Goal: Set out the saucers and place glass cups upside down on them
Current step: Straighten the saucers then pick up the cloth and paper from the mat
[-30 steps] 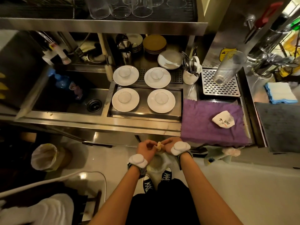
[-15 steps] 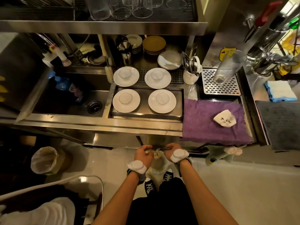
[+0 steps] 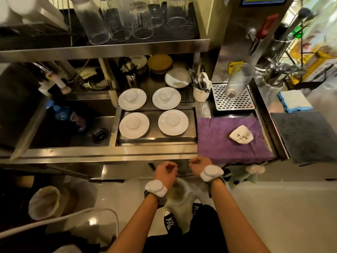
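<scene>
A café or restaurant service kitchen: stainless counter [image 3: 102, 152] with sink [image 3: 69, 132], shelf [image 3: 109, 49] of upturned glasses [image 3: 140, 21], stacked plates [image 3: 160, 63], cutlery holder [image 3: 200, 92], and a hot-water dispenser [image 3: 242, 39] over a drip grate [image 3: 233, 99].

Four saucers sit in a two-by-two block on the table: rear-left saucer [image 3: 132, 99], rear-right saucer [image 3: 166, 98], front-left saucer [image 3: 134, 125] and front-right saucer [image 3: 173, 122]. An upturned cup [image 3: 133, 122] stands on each. The front pair rests in a tray [image 3: 155, 139]. The sink [image 3: 73, 132] lies left of them, a cloth [image 3: 218, 143] right. Glasses [image 3: 140, 21] stand on the shelf [image 3: 109, 50] above.
</scene>
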